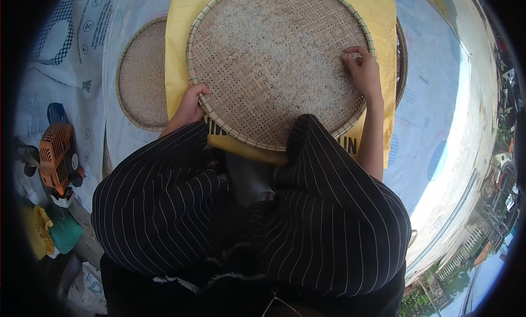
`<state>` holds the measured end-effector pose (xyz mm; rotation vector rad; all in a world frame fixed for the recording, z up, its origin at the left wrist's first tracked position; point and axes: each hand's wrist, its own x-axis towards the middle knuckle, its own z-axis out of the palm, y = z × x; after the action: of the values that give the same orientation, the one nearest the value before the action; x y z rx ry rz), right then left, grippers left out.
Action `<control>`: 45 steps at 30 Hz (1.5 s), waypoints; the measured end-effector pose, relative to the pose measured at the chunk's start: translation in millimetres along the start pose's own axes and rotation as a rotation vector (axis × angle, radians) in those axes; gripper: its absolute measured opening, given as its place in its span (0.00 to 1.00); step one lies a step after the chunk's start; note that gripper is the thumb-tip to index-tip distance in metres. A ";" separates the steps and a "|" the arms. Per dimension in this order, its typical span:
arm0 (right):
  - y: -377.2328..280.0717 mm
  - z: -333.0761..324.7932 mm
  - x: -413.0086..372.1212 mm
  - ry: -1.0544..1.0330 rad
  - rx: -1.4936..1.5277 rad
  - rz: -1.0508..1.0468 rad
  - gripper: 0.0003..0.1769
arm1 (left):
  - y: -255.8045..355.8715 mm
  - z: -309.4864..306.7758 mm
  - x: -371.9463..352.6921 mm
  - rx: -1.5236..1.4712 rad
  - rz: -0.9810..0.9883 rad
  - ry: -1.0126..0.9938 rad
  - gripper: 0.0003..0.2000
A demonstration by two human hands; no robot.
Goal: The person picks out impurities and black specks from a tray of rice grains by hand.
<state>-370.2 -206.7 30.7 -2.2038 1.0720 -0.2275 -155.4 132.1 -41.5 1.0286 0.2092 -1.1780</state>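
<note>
left hand [190, 104]: closed on the rim of a big round woven bamboo tray with green-stitched edging [230, 92], at its lower left, thumb over the top. right hand [364, 73]: over the tray's right side, fingers curled in, thumb near the fingertips; can't tell if any grain is pinched there, or if the tips touch the layer below. right forearm crosses the rim.

pale, loose grains [279, 48] lie in the tray, spread from upper left down to lower right; weave shows bare at lower left and upper right.

in the way: right knee of the black pinstriped trousers [164, 213] overlaps the tray's near edge. under the tray, a yellow sheet with black printed letters [178, 21], letters partly hidden by legs and tray.

further out: left, a smaller round woven tray with yellowish grain [118, 78], partly covered by the yellow sheet; right, a dark-rimmed round tray [404, 59], mostly hidden. all on a pale printed tarpaulin [416, 98]. far left, an orange-and-black machine [55, 152], with a green object [66, 233] below it. far right, sunlit pale ground.

big tray sits between both hands, right of the left hand, beneath the right.
</note>
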 end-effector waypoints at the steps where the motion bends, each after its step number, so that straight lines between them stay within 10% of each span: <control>1: 1.6 6.2 -0.2 0.055 0.007 0.009 0.09 | -0.3 -0.1 0.3 -0.001 0.000 0.000 0.25; 20: 10.1 19.6 5.9 0.186 -0.012 0.004 0.08 | 1.9 1.6 -1.6 0.017 -0.002 -0.024 0.25; 22: 16.4 10.1 4.6 -0.080 0.906 0.164 0.07 | 2.1 1.1 -1.6 0.013 -0.007 -0.016 0.25; 28: 10.8 -4.1 -2.1 -0.478 1.926 0.159 0.05 | 2.8 2.1 -2.1 0.015 -0.032 -0.013 0.25; 32: 1.8 0.9 -0.8 -0.233 1.383 0.163 0.07 | 3.8 5.4 -3.7 0.031 -0.027 -0.009 0.25; 34: 3.2 8.5 0.5 0.012 0.518 0.046 0.10 | 4.4 5.7 -4.6 0.021 -0.040 -0.003 0.25; 38: 11.8 10.8 3.9 -0.057 0.664 0.140 0.11 | 3.3 6.6 -4.7 0.034 -0.017 -0.013 0.25; 40: 11.3 13.4 5.7 0.199 0.039 -0.030 0.10 | 3.1 4.5 -3.2 0.034 -0.006 -0.020 0.25; 45: 9.0 17.8 9.2 0.136 -0.033 -0.053 0.09 | 2.6 1.1 -1.5 0.014 -0.028 -0.027 0.24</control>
<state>-362.5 -208.9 10.3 -2.2750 1.0970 -0.3905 -154.3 132.3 -38.5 1.0244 0.1946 -1.2195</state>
